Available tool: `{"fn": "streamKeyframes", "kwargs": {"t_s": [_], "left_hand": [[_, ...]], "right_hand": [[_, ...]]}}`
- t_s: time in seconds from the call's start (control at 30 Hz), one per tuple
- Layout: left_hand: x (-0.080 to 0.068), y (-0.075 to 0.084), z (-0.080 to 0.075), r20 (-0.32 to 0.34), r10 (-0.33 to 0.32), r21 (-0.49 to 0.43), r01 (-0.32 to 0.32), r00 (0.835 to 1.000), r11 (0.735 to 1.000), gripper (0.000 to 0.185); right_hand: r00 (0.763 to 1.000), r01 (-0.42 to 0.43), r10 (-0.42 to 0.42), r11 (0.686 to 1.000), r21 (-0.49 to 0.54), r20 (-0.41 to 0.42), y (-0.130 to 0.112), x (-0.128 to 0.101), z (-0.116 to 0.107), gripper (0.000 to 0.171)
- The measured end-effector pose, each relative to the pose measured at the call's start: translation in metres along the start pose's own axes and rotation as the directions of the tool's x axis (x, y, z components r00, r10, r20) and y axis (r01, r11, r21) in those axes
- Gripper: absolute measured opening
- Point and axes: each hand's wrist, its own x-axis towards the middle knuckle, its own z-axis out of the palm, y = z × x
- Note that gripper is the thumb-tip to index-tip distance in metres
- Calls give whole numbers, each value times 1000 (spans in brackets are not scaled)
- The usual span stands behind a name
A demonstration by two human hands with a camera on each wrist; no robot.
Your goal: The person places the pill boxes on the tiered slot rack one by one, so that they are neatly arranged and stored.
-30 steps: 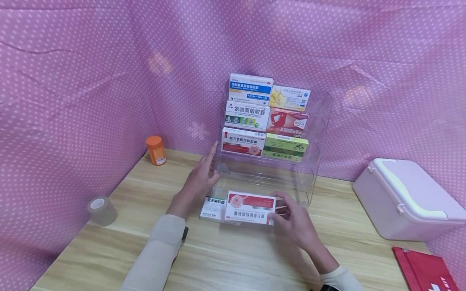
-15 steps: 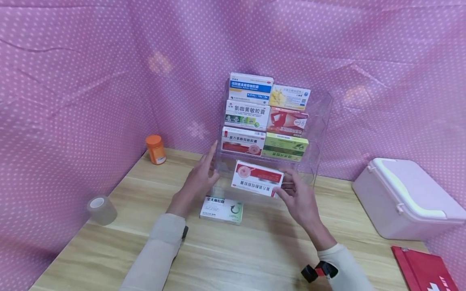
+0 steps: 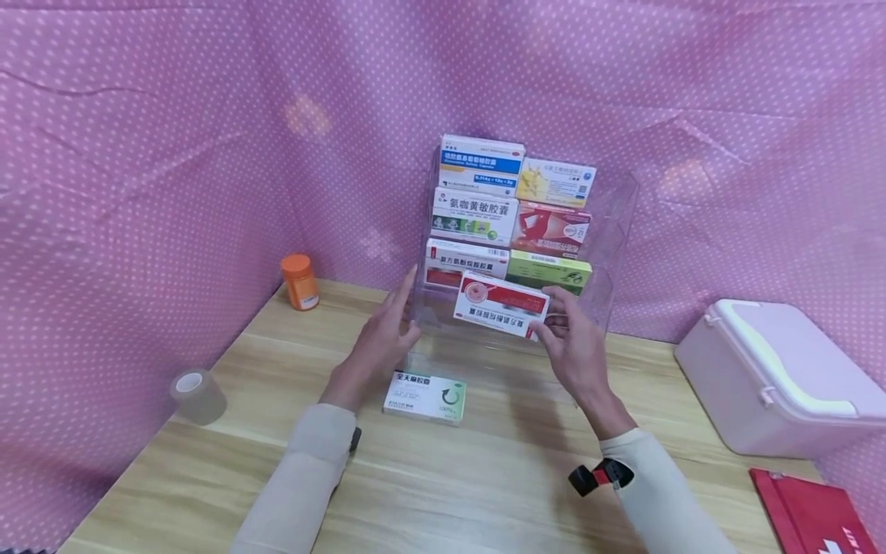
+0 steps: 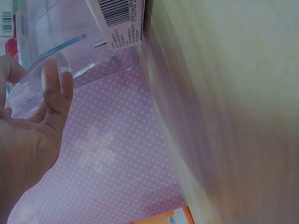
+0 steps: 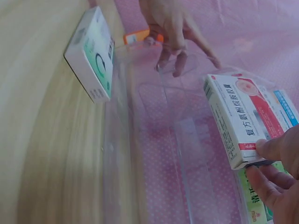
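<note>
In the head view, my right hand [image 3: 577, 342] pinches the right end of a red-and-white medicine box [image 3: 501, 306], its print upside down. The box is held in front of a clear stepped display rack [image 3: 443, 315] and overlaps the third row there. The thumb lies on its printed face in the right wrist view. My left hand [image 3: 379, 338] touches the rack's left side with fingers extended; the left wrist view shows fingertips [image 4: 49, 74] at the clear panel's edge. A white-and-green medicine box [image 3: 424, 398] lies at the rack's front left.
The rack's upper rows hold several medicine boxes, including a blue-and-white one [image 3: 481, 164] and a green one [image 3: 547, 269]. An orange bottle [image 3: 301, 283] and a tape roll [image 3: 199, 396] stand left. A white case [image 3: 782, 377] and red pouch [image 3: 810, 509] are right.
My right hand has lifted the red-and-white medicine box from beside the white-and-green box, up and slightly right to the rack's third row. My left hand has stayed at the rack's side.
</note>
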Motion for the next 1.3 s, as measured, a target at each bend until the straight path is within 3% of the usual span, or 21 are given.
{"fn": "streamKeyframes", "kwargs": {"t_s": [0.1,0.23,0.37,0.53,0.87,1.0,1.3], "left_hand": [[0,0,1,2,-3,2,3,1000,1000,111],[0,-1,0,0,10,8,-10,1000,1000,110],[-2,0,-1,2,2,2,-2,1000,1000,110],[-3,2,-1,9,-20,-15,20,1000,1000,109],[-2,3,-1,6,-28,-23,28,1000,999,105],[-2,3,0,3,-23,-16,23,1000,1000,106],[-2,4,0,3,-10,-13,11,1000,1000,107]], "right_hand": [[998,48,-49,998,-44,-36,3,5,0,56],[987,132,-146,975,-178,-72,13,9,5,54],[983,157,-175,955,-253,-48,21,9,15,54],[988,144,-153,959,-243,-15,20,7,27,54],[998,46,-55,968,-249,-31,5,10,51,56],[1000,20,-22,979,-205,-7,4,10,65,54],[1000,23,-22,987,-157,11,5,6,73,53]]}}
